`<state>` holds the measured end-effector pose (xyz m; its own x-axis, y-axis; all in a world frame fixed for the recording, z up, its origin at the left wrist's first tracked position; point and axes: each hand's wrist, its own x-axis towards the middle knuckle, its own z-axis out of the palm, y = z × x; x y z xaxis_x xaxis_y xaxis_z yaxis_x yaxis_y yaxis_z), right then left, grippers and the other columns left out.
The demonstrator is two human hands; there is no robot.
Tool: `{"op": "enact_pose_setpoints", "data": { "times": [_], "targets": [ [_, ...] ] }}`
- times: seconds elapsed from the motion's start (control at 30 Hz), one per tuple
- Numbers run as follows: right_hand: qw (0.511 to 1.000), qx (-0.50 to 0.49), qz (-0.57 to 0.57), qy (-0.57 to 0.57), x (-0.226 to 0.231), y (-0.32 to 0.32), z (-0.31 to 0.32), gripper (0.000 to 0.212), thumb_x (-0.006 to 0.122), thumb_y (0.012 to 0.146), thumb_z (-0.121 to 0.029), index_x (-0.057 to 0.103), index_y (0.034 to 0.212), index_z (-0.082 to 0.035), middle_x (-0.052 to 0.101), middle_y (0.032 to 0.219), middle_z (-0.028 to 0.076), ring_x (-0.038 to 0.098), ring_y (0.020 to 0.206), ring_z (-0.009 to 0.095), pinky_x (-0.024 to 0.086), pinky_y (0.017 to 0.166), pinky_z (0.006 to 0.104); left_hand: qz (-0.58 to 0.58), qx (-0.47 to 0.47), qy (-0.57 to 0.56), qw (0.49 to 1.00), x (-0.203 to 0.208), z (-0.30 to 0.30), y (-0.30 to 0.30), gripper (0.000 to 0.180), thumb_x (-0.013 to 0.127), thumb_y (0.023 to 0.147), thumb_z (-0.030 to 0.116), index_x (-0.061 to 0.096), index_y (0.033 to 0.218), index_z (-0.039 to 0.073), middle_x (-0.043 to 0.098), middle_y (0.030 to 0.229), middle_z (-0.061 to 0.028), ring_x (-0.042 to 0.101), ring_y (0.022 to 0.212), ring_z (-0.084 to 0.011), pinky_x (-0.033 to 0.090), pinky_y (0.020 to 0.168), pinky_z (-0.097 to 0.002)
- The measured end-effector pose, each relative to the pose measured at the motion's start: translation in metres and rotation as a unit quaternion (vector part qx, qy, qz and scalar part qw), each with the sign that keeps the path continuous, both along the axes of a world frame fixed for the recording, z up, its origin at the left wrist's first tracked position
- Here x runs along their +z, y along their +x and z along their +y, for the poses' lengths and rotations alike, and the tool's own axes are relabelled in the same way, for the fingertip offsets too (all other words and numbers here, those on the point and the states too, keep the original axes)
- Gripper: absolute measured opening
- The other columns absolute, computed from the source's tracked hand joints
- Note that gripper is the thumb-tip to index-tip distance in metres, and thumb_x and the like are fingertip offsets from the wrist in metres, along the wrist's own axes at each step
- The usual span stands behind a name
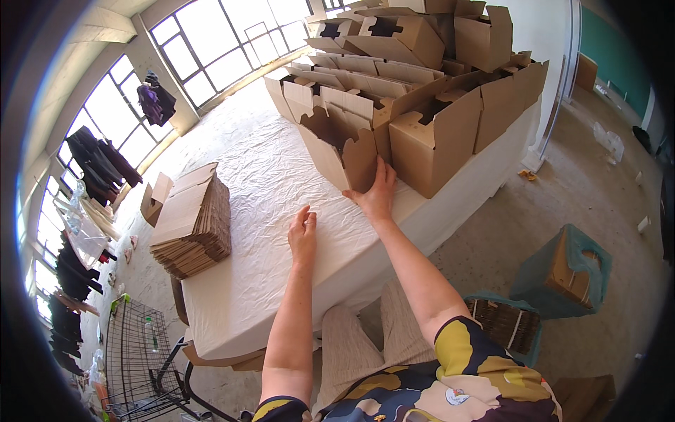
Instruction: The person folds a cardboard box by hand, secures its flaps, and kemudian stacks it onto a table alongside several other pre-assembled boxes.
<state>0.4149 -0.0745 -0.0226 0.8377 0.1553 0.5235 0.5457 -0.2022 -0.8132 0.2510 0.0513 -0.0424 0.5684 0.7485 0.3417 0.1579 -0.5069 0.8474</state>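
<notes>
On the white cloth-covered table, my right hand grips the near end of an open-topped brown cardboard box. Its thumb is at the box's lower corner and its fingers lie along the side. That box stands upright at the front of a group of similar boxes, beside another cardboard box on its right. My left hand hovers over or rests on the cloth, its fingers loosely bent and holding nothing. A stack of flat folded cardboard boxes lies to its left.
More open boxes are piled on top at the back. On the floor to the right stands a teal-wrapped carton, near a basket-like container. A wire cart is at the lower left. Dark clothes hang by the windows.
</notes>
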Motion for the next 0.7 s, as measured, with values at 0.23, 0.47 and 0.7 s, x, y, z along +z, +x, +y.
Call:
{"op": "enact_pose_setpoints", "data": {
  "times": [0.23, 0.47, 0.7],
  "targets": [
    [1.000, -0.016, -0.014, -0.016, -0.0040, 0.0033, 0.0017, 0.124, 0.099, 0.049, -0.034, 0.032, 0.151, -0.009, 0.040, 0.141, 0.018, 0.042, 0.126, 0.041, 0.039, 0.108, 0.0499, 0.008, 0.002, 0.006, 1.000, 0.0042, -0.0054, -0.0008, 0.038, 0.060, 0.100, 0.020, 0.061, 0.132, 0.000, 0.073, 0.111, -0.0134, 0.067, 0.104, -0.0190, 0.049, 0.092, -0.0312],
    [0.999, -0.027, -0.027, -0.024, -0.0041, 0.0024, 0.0049, 0.122, 0.098, 0.051, -0.035, 0.033, 0.150, -0.008, 0.041, 0.139, 0.018, 0.043, 0.125, 0.040, 0.039, 0.107, 0.0493, 0.017, 0.007, 0.014, 1.000, 0.0061, -0.0063, -0.0016, 0.038, 0.061, 0.099, 0.021, 0.062, 0.131, -0.001, 0.073, 0.108, -0.0122, 0.067, 0.102, -0.0181, 0.050, 0.090, -0.0309],
    [0.999, -0.014, -0.019, -0.023, -0.0014, -0.0011, 0.0017, 0.119, 0.097, 0.052, -0.034, 0.034, 0.150, -0.008, 0.040, 0.142, 0.018, 0.042, 0.127, 0.041, 0.040, 0.107, 0.0497, 0.015, 0.010, 0.012, 1.000, 0.0027, -0.0056, -0.0003, 0.036, 0.060, 0.099, 0.019, 0.062, 0.131, 0.001, 0.073, 0.108, -0.0111, 0.067, 0.101, -0.0177, 0.050, 0.089, -0.0308]
  ]
}}
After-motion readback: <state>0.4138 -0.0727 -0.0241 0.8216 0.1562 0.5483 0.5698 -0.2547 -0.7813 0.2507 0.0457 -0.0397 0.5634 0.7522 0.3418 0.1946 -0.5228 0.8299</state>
